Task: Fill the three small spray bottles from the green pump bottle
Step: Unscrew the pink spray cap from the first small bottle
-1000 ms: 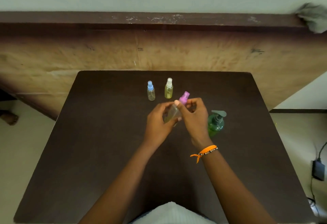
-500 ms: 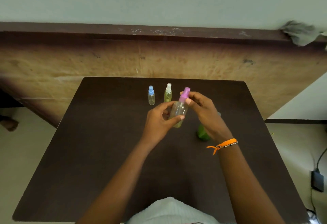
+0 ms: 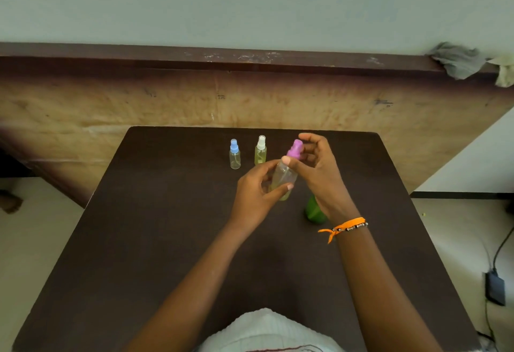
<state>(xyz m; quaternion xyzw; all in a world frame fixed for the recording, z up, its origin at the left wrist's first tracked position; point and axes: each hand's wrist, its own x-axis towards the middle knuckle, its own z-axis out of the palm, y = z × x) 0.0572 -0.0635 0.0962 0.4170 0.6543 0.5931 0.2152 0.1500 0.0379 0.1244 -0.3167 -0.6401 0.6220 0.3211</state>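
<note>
The left hand (image 3: 257, 193) is wrapped around the body of the pink-capped spray bottle (image 3: 283, 180), thumb in front and fingers behind, holding it tilted above the table (image 3: 167, 226). The right hand (image 3: 317, 168) is at the bottle's pink spray head (image 3: 295, 151), thumb against its base and fingers curled behind it; whether the fingers actually pinch the head or only cup it cannot be told. Some pale yellow-green liquid sits low in this bottle, so the step in hand looks like working the head on the neck, either screwing it on after filling or taking it off to add more. Beyond the hands, 2 more small bottles stand upright side by side: the blue-capped bottle (image 3: 235, 154) looks nearly clear, the white-capped bottle (image 3: 260, 151) holds yellowish liquid. The green pump bottle (image 3: 314, 211) stands just behind the right wrist, mostly hidden. If the head is being closed, the next move calls for a firm twist, setting this bottle down upright, then turning to the blue-capped one.
</note>
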